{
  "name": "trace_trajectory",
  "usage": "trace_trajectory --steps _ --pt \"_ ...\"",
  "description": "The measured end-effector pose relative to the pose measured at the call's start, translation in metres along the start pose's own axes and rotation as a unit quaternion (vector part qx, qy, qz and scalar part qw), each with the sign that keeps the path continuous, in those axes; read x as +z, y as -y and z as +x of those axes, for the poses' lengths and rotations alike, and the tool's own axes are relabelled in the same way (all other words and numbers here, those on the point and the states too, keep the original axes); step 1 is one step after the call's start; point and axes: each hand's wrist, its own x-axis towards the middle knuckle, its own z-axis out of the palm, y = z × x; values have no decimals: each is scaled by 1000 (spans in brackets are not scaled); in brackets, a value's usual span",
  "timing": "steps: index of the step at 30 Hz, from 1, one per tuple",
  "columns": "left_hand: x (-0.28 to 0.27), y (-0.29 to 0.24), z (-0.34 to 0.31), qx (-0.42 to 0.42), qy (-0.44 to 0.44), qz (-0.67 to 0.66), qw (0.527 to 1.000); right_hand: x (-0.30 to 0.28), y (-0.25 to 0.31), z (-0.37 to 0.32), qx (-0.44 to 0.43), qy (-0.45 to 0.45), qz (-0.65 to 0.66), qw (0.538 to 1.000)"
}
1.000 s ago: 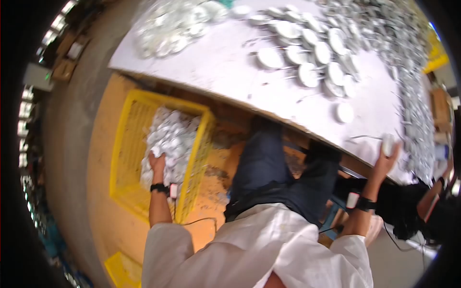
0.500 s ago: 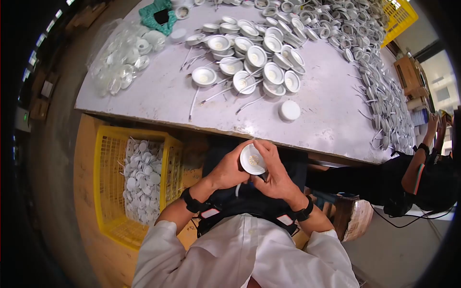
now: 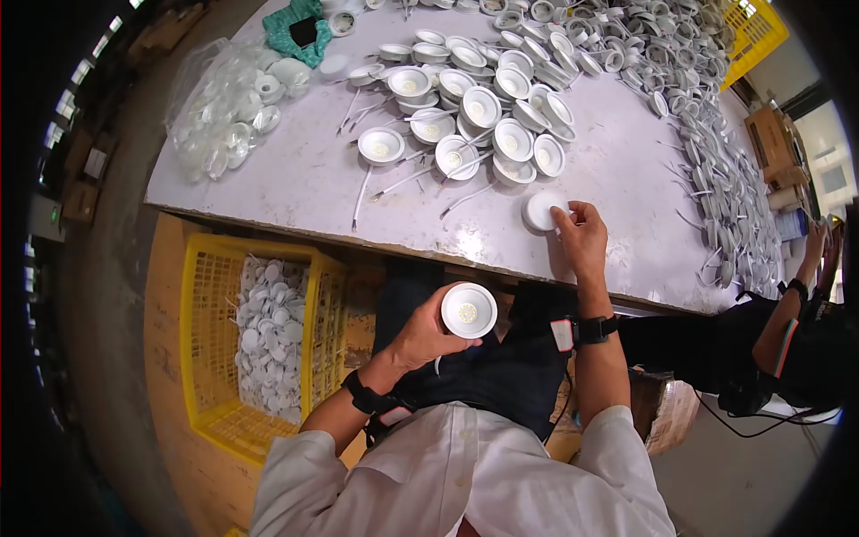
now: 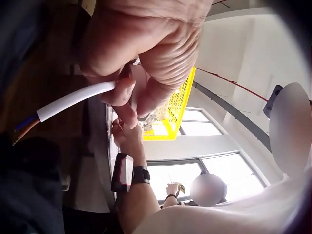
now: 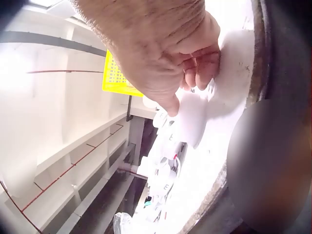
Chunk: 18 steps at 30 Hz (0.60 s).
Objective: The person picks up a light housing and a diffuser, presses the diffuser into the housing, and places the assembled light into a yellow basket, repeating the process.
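Observation:
In the head view my left hand (image 3: 419, 338) grips a white round downlight (image 3: 469, 311) by its side, over my lap, with its LED board facing up. Its white cable (image 4: 75, 100), ending in bare brown and blue wires, hangs out below the palm in the left wrist view. At the table's front part, my right hand (image 3: 586, 238) pinches the edge of a white round cover (image 3: 540, 211). The right wrist view has thumb and fingers on either side of that cover (image 5: 191, 122). Several white downlights (image 3: 481, 107) with cables lie grouped beyond it on the table (image 3: 295, 192).
A clear bag of round covers (image 3: 228, 125) sits at the table's left, near a green cloth (image 3: 291, 31). Heaped downlights (image 3: 716, 170) line the right side. Below the table's edge stands a yellow crate (image 3: 192, 358) of white discs. Another person's arm (image 3: 778, 331) is at the right.
Half a second ago both hands held the downlight together over the lap. The right hand has since let go and reached forward to the cover. Earlier, the left hand was in the crate.

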Motion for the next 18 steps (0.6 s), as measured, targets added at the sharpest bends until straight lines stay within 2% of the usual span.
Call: trace_trajectory --steps 2,3,5,6,8,9,11,14,18 --pt "-1 -1 0 -7 7 13 1000 3 -8 1 -4 -42 108 993" --pt "0 -1 0 -9 9 14 1000 3 -12 1 -1 -44 109 993" --pt "5 0 0 6 7 18 1000 1 -14 -1 38 -23 253 967" --pt "7 -1 1 4 10 20 1000 -3 -15 -2 40 -27 253 966" --pt "13 -3 3 12 10 1 1000 -12 -16 -5 136 16 430 893" --pt "14 -4 5 10 14 2 1000 -17 -16 -9 137 12 430 892" --pt "13 -4 11 31 35 84 995 -26 -14 -23 165 36 531 831" --pt "25 -11 22 39 51 94 993 -33 -11 -45 135 65 570 808" --pt "39 -16 39 70 54 146 985 -41 0 -76 123 80 576 804"
